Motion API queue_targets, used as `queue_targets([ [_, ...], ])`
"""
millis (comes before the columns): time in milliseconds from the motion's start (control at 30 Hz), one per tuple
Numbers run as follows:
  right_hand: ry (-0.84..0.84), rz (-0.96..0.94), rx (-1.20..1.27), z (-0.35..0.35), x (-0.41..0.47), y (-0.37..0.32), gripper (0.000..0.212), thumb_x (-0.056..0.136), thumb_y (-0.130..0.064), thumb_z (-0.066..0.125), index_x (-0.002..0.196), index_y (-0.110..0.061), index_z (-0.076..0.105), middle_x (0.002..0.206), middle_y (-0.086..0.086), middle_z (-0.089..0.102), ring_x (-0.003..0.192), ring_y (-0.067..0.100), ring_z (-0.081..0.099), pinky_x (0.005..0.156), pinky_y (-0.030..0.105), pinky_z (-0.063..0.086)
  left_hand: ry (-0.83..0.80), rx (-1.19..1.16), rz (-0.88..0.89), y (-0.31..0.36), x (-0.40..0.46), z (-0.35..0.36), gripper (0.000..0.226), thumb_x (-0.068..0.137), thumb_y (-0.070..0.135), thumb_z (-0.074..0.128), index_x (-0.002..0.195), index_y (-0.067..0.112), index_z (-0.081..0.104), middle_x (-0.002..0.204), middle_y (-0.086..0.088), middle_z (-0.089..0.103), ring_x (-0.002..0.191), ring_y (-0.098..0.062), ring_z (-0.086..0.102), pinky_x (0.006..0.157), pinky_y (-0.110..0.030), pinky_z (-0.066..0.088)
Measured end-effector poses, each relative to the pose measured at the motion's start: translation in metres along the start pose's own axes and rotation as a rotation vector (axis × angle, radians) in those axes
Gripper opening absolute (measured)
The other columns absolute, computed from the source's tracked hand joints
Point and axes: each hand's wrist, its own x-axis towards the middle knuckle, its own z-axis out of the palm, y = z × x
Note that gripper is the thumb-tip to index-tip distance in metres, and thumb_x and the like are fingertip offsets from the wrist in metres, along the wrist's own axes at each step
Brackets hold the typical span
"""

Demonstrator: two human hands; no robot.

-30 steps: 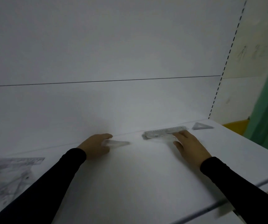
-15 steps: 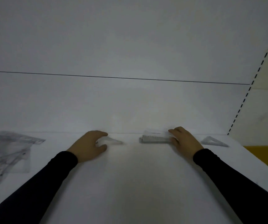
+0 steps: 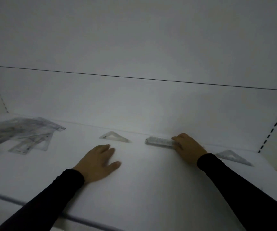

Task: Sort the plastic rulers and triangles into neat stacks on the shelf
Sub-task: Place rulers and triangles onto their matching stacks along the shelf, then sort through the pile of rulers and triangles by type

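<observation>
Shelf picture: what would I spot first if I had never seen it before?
Probably the two hands in black sleeves on the white shelf: the left hand lies flat and holds nothing, while the right hand grips one end of a ruler stack near the back wall. Next, the messy pile of clear rulers and triangles at far left, and two lone triangles, one between the hands and one at right.

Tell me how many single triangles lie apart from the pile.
2: one triangle just beyond the left hand, one right of the right hand. The pile at left may hide more.
</observation>
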Motion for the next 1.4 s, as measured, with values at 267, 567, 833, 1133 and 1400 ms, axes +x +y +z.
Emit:
queue_targets([
  [267, 0.066, -0.003, 0.078, -0.005, -0.004, -0.006, 0.043, 0.096, -0.029, 0.049, 0.132, -0.007, 0.048, 0.128, 0.011, 0.047, 0.114, 0.024, 0.049, 0.095, 0.025, 0.034, 0.019, 0.013, -0.021, 0.004, -0.003, 0.002, 0.124, 0.050, 0.098, 0.003, 0.144, 0.024, 0.035, 0.155, 0.001, 0.025, 0.143, -0.013, 0.019, 0.115, -0.025, 0.012],
  [567, 0.237, -0.191, 0.137, -0.005, -0.014, -0.044, 0.060, 0.088, -0.049, 0.036, 0.124, -0.005, 0.056, 0.123, 0.011, 0.056, 0.113, 0.025, 0.054, 0.099, 0.031, 0.042, 0.028, -0.010, -0.030, 0.009, -0.005, -0.006, 0.105, 0.059, 0.084, 0.014, 0.143, 0.026, 0.037, 0.153, 0.004, 0.029, 0.141, -0.010, 0.022, 0.114, -0.022, 0.013],
  [833, 0.163, -0.372, 0.088, 0.013, 0.000, -0.120, 0.088, 0.084, -0.071, 0.008, 0.139, -0.012, 0.043, 0.144, 0.012, 0.042, 0.135, 0.025, 0.037, 0.112, 0.036, 0.027, 0.155, -0.038, -0.106, -0.028, -0.047, -0.057, 0.066, 0.088, 0.064, 0.039, 0.143, 0.026, 0.038, 0.151, 0.008, 0.033, 0.139, -0.008, 0.026, 0.109, -0.019, 0.016],
  [1133, 0.114, -0.457, 0.103, 0.042, 0.013, -0.238, 0.072, 0.089, -0.062, 0.022, 0.147, -0.020, 0.027, 0.153, 0.002, 0.027, 0.141, 0.015, 0.023, 0.112, 0.022, 0.015, 0.293, -0.009, -0.295, -0.139, -0.124, -0.095, 0.091, 0.073, 0.081, 0.019, 0.138, 0.023, 0.044, 0.144, 0.005, 0.044, 0.134, -0.013, 0.035, 0.109, -0.026, 0.024],
  [1400, 0.070, -0.463, 0.168, 0.091, 0.035, -0.380, 0.104, 0.072, -0.082, -0.004, 0.146, -0.016, 0.030, 0.149, 0.006, 0.035, 0.138, 0.019, 0.031, 0.109, 0.022, 0.019, 0.308, 0.016, -0.347, -0.256, -0.193, -0.127, 0.088, 0.074, 0.078, 0.020, 0.140, 0.023, 0.043, 0.146, 0.002, 0.042, 0.135, -0.015, 0.034, 0.112, -0.031, 0.025],
])
